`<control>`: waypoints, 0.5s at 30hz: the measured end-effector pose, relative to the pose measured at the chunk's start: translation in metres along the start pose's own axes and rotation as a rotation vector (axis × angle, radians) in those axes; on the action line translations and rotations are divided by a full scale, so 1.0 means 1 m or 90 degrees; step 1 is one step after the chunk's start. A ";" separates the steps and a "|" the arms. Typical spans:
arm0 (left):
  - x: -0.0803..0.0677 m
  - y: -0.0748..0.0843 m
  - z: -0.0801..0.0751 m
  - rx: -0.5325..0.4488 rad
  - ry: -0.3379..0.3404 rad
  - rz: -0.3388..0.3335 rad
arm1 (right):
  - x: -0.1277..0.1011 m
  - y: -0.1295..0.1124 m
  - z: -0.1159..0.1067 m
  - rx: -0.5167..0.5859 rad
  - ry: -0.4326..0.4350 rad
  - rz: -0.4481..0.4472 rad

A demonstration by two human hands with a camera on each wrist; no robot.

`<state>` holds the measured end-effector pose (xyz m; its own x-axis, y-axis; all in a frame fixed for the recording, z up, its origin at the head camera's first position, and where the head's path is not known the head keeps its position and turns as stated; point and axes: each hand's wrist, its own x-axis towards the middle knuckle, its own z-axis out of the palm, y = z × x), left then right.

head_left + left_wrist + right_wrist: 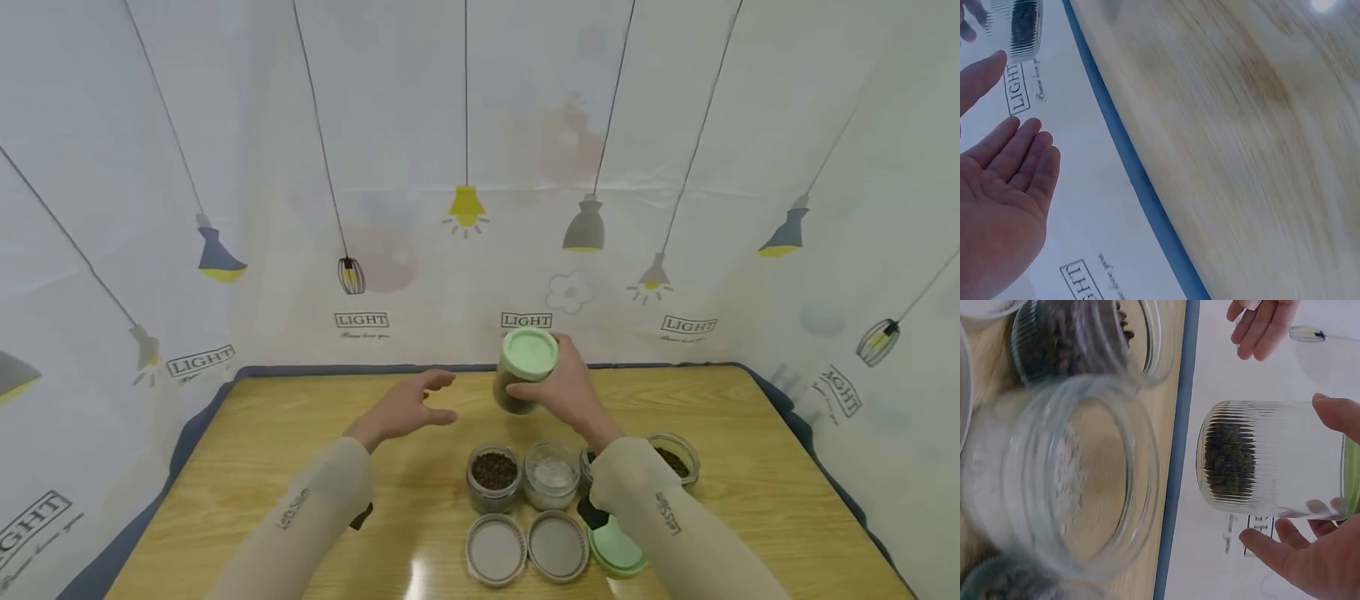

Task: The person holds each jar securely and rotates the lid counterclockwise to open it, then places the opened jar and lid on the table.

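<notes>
My right hand grips a clear ribbed glass jar near its light green lid, holding it up above the far part of the table. Dark, coarse bits fill the bottom of this jar. To its left, my left hand is held out with thumb and fingers spread apart, and nothing is in it. Below the held jar stand an open jar of dark brown bits and an open jar of white crystals. My right sleeve partly hides another jar.
An open jar of dark bits stands right of the sleeve. In front of the row lie two pale round lids and a green lid. The wooden table ends at a wall sheet printed with lamps.
</notes>
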<state>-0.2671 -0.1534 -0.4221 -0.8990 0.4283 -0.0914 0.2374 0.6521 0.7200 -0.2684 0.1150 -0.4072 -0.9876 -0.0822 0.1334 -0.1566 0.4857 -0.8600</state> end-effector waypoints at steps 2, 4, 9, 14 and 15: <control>-0.007 -0.003 -0.008 0.009 0.006 0.011 | 0.000 -0.006 0.007 0.017 -0.004 -0.012; -0.015 -0.004 -0.017 0.011 0.013 0.018 | -0.001 -0.012 0.015 0.033 -0.009 -0.030; -0.038 -0.009 -0.040 0.003 0.007 0.037 | -0.009 -0.025 0.036 0.080 -0.042 -0.062; -0.060 -0.009 -0.060 -0.021 -0.035 0.035 | -0.023 -0.037 0.056 0.131 -0.081 -0.076; -0.063 -0.008 -0.063 -0.026 -0.041 0.034 | -0.026 -0.039 0.059 0.136 -0.088 -0.077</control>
<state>-0.2352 -0.2249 -0.3785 -0.8594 0.5024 -0.0948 0.2688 0.6017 0.7522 -0.2365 0.0464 -0.4060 -0.9495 -0.2531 0.1852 -0.2534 0.2714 -0.9285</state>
